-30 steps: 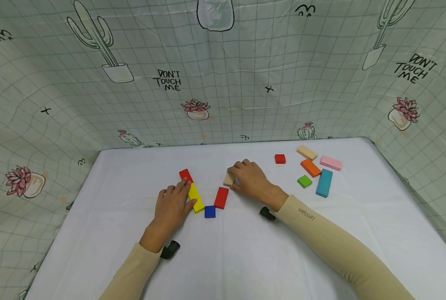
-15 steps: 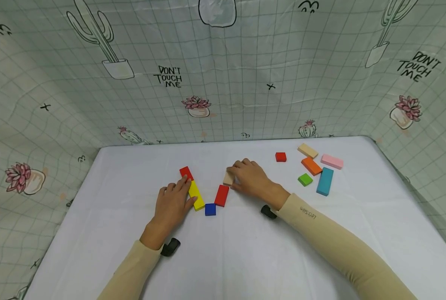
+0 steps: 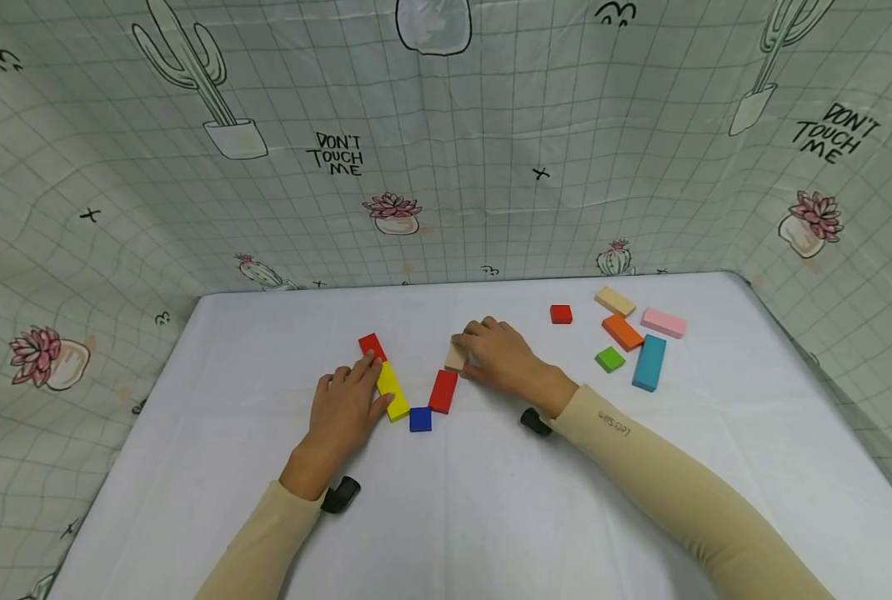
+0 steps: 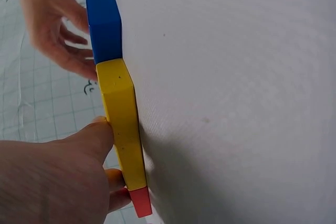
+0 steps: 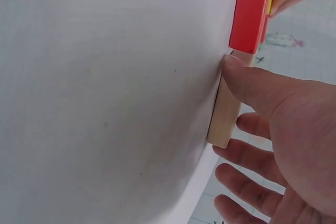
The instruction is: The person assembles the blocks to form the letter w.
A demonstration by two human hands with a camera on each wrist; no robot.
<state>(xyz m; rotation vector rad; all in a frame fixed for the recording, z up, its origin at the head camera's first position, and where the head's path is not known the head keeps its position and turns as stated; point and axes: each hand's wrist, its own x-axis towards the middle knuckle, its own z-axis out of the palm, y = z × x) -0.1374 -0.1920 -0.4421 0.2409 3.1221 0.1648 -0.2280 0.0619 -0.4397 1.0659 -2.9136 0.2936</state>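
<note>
Near the table's middle, small toy blocks form a V-shaped line in the head view. Its left arm has a red block (image 3: 370, 343) end to end with a longer yellow block (image 3: 394, 400). A blue block (image 3: 420, 419) lies at the bottom. On the right, a second red block (image 3: 443, 392) leads up to a plain wooden block (image 3: 455, 358). My right hand (image 3: 504, 358) pinches that wooden block, the thumb (image 5: 235, 69) by the red block's end. My left hand (image 3: 339, 412) rests its thumb (image 4: 102, 132) on the yellow block, other fingertips at the yellow-red joint.
To the right lie a small red block (image 3: 561, 314), a beige block (image 3: 614, 302), an orange block (image 3: 622, 332), a pink block (image 3: 663, 322), a green block (image 3: 609, 360) and a teal block (image 3: 648, 363). A patterned curtain (image 3: 461, 125) hangs behind the white table (image 3: 476, 517).
The head view has shifted slightly since a second ago. Both hands and all the blocks keep their places.
</note>
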